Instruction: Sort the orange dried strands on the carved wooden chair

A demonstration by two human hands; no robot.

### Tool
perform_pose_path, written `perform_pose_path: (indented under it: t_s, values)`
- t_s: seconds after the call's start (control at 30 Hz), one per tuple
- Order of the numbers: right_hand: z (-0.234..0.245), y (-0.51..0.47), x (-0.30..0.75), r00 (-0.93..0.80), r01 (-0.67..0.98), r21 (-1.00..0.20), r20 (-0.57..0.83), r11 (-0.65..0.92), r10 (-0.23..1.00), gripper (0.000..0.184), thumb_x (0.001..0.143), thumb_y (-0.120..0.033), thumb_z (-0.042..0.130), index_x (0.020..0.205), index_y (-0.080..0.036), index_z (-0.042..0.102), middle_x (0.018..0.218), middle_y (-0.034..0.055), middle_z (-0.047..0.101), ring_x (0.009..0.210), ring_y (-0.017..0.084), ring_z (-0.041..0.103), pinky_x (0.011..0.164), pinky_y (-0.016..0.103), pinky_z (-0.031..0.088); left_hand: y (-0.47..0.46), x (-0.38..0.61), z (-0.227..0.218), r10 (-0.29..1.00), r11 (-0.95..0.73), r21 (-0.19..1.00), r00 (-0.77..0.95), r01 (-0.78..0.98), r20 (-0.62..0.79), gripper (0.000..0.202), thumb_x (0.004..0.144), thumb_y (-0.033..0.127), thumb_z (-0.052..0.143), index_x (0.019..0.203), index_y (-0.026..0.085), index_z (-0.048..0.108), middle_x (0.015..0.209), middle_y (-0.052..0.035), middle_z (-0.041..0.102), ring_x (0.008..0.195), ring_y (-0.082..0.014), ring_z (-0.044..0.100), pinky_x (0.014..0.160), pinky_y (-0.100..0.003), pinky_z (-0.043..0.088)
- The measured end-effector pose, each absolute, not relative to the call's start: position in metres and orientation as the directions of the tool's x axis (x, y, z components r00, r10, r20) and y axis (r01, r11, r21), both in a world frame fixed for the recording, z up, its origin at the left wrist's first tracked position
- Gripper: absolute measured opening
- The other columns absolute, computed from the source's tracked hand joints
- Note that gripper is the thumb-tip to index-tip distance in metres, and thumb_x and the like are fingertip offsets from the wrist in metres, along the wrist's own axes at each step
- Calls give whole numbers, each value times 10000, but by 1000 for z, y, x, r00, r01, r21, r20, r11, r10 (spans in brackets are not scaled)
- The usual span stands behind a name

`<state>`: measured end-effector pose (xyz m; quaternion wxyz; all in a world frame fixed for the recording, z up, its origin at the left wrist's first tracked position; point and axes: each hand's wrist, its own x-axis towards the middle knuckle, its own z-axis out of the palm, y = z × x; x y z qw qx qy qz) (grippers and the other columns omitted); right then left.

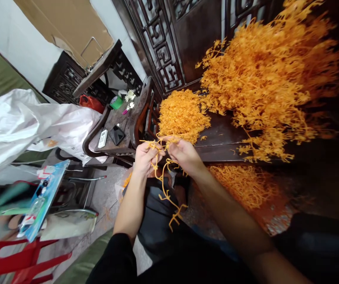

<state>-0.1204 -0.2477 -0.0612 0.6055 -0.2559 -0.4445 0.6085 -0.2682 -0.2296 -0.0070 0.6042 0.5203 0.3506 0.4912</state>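
My left hand [144,157] and my right hand [183,154] were close together in front of me, each pinched shut on the same orange plastic sprig [165,185], whose long stem hung down between my forearms toward my lap. Just beyond my fingers lay a small heap of orange pieces [182,114] on the dark wooden bench [219,138], and a much bigger pile of sprigs [270,83] stood to the right. A white plastic bag [30,122] lay off to my left.
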Motion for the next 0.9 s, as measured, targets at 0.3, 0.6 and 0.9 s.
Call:
perform_pose_path:
  t_s: [0.3,0.6,0.9]
  values:
    - [-83,-227,-102,300,-180,-926,270,332,915,559,933,-701,604,680,-224,459,573,-46,335,550,113,313,525,278,228,-233,-271,-5,979,4,981,199,-194,36,427,599,387,974,738,123,670,590,2,640,337,-17,400,345,-149,282]
    - [-138,-203,-67,77,-667,-745,-54,11,996,565,715,-681,831,826,-204,550,694,-18,562,517,89,448,412,220,359,-218,-300,10,971,-113,932,162,-343,177,389,730,410,916,740,155,623,524,102,463,285,27,165,292,-139,156]
    - [-101,-223,-102,-154,-788,-602,-6,-127,988,343,698,-333,802,924,-219,570,759,-47,458,588,82,391,448,179,210,-215,-290,5,958,-66,932,238,-356,159,414,687,422,944,738,160,628,538,93,504,284,18,228,294,-122,201]
